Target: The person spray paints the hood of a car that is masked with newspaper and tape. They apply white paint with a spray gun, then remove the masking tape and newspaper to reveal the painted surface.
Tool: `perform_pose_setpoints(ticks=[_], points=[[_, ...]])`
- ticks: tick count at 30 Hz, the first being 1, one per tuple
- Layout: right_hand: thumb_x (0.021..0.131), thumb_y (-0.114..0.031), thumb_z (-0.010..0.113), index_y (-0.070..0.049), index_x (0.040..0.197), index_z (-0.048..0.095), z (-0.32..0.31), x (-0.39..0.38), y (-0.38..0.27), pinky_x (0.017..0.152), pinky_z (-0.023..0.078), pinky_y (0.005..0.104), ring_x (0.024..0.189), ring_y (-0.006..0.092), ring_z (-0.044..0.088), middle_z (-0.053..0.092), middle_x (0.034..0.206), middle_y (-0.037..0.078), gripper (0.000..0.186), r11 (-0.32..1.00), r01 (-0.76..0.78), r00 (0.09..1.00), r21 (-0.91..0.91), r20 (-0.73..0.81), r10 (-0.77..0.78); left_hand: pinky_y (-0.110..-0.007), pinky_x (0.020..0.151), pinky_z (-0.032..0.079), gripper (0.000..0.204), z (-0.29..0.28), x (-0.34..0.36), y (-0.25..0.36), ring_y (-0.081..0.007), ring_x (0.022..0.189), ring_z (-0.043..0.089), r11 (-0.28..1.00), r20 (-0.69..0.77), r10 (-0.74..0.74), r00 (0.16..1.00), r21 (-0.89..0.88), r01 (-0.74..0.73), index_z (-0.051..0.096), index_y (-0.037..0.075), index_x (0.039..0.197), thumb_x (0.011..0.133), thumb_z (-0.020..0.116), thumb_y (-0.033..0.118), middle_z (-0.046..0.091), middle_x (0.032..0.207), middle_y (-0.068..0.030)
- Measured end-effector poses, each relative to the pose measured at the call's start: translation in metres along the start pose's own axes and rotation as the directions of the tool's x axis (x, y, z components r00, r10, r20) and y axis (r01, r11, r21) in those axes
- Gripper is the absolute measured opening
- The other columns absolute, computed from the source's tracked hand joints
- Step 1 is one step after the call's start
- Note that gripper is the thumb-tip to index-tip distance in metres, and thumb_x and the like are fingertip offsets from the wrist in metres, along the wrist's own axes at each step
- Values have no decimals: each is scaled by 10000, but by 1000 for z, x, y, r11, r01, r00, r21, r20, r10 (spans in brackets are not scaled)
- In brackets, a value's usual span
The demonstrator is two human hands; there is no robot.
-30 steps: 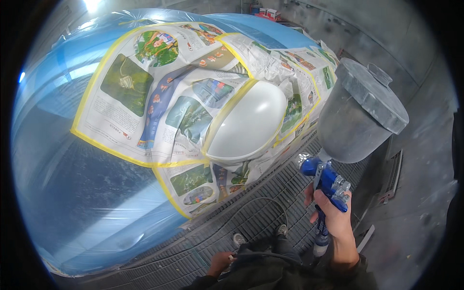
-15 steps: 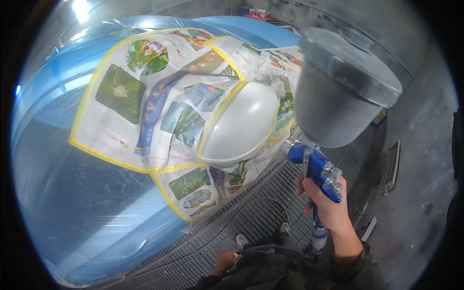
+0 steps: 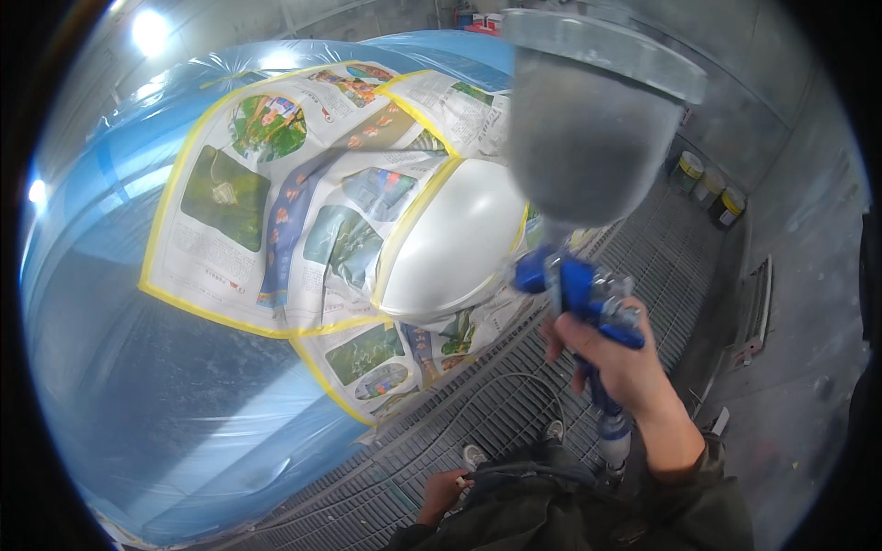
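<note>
My right hand (image 3: 617, 360) is wrapped around the grip of a blue spray gun (image 3: 574, 286). A large grey lidded paint cup (image 3: 597, 129) stands on top of the gun, tilted a little. The gun's nozzle end points left, toward a smooth white rounded panel (image 3: 450, 239). Yellow tape (image 3: 418, 216) and newspaper sheets (image 3: 230, 266) surround that panel; the cup hides its far right side. Low in the picture, my left hand (image 3: 444, 496) is closed by my waist, apparently around a dark air hose (image 3: 514, 474), though its fingers show only partly.
Blue plastic sheeting (image 3: 156, 367) covers the large curved body on the left. Underfoot is a metal floor grating (image 3: 514, 413) with a thin hose looped on it. Several cans (image 3: 707, 188) stand by the grey wall (image 3: 790, 257) at right. Red items sit at the back.
My right hand has moved the spray gun slightly left, and the cup appears higher and more upright. The view has shifted, bringing the cans by the wall into sight. My left hand remains closed.
</note>
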State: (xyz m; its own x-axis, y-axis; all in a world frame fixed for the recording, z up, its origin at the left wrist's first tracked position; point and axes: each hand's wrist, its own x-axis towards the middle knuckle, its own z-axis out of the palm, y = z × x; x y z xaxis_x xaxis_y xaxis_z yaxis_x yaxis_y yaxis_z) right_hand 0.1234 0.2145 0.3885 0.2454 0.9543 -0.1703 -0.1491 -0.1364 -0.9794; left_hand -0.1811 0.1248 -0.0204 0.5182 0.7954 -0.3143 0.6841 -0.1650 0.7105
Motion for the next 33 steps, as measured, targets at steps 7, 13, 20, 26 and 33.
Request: perform_pose_setpoints(ticks=[7, 13, 20, 26, 33], points=[[928, -225, 710, -40, 1063, 653, -3, 28, -20, 446, 491, 246, 773, 115, 670, 677, 865, 37, 236, 997, -54, 954, 54, 298, 36, -409, 657, 528, 237, -24, 4, 43, -313, 770, 696, 993, 56, -117, 992, -16, 118, 765, 196, 1014, 836, 747, 352, 728, 841, -95], [952, -235, 668, -49, 1070, 656, -28, 41, -30, 444, 490, 254, 789, 119, 660, 692, 907, 47, 220, 995, 102, 995, -24, 6, -101, -430, 679, 527, 219, -6, 4, 45, -344, 779, 687, 989, 75, -146, 986, -1, 146, 765, 203, 1028, 841, 729, 311, 722, 846, -118], [922, -230, 711, -26, 1088, 652, -36, 37, -16, 467, 506, 245, 812, 124, 682, 696, 921, 47, 269, 978, -129, 893, 161, 447, 44, -437, 674, 517, 202, -1, 2, 37, -345, 775, 678, 985, 66, -166, 984, 46, 163, 761, 197, 997, 825, 729, 298, 709, 823, -122], [927, -235, 707, -12, 1039, 670, -100, 41, 38, 475, 516, 233, 800, 118, 674, 700, 931, 48, 252, 983, 176, 981, 61, -88, -170, -432, 656, 511, 196, 18, -18, 34, -334, 771, 673, 978, 37, -159, 987, 142, 152, 761, 182, 986, 833, 725, 299, 705, 811, -109], [913, -161, 670, 1, 1035, 662, -131, 35, 70, 489, 526, 233, 790, 132, 666, 687, 949, 76, 204, 971, 67, 986, 228, 134, -100, -452, 642, 514, 240, 29, -48, 36, -324, 732, 672, 895, 44, -414, 909, 204, 397, 767, 181, 1031, 839, 742, 323, 710, 800, -98]])
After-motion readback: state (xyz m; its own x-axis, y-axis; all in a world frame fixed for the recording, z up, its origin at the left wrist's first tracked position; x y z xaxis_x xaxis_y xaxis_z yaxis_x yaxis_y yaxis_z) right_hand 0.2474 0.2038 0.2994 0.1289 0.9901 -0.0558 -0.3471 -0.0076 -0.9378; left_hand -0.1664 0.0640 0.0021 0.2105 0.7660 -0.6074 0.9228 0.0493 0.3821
